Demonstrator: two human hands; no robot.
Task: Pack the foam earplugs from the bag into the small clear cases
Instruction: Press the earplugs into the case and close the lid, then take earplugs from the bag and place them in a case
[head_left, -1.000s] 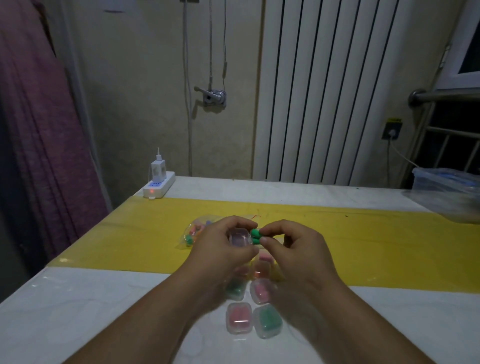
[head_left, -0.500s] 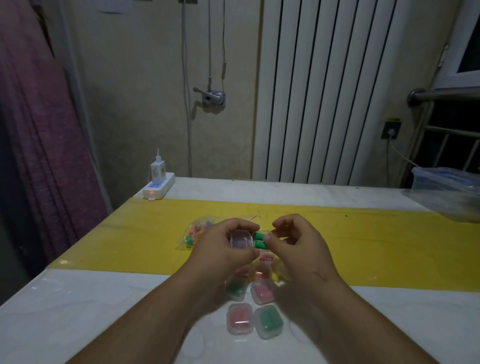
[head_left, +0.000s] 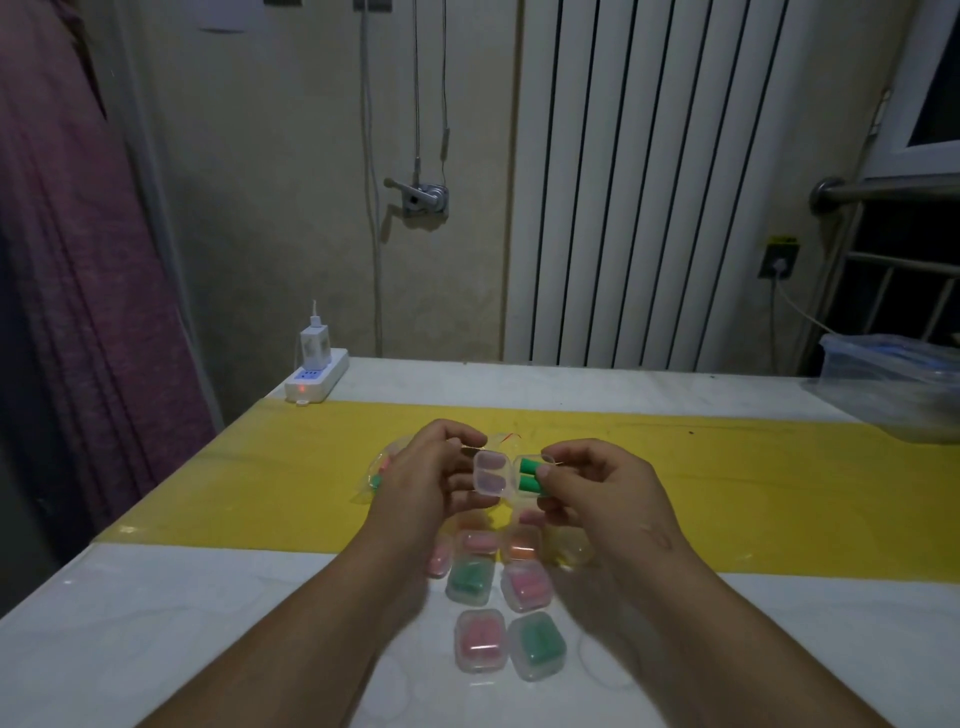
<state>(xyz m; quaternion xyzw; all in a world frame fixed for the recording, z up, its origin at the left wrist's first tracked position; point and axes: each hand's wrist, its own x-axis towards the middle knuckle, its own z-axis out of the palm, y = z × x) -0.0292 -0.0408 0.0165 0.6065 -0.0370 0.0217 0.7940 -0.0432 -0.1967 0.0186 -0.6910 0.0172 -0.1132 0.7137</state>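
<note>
HANDLING: green earplugs (head_left: 530, 474) look soft, light — pinch gently; clear case (head_left: 491, 473) seems thin, slick plastic, hold by its edges | WHERE: case open, raised above the counter (head_left: 156, 597) between both hands | HANDS: left hand (head_left: 423, 480) grips the empty half, right hand (head_left: 597, 486) pinches the plug-filled half | bag (head_left: 378, 470) just behind left hand

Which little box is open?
The box held up by the left hand and right hand, with two green earplugs inside. The boxes on the table look shut.
</note>
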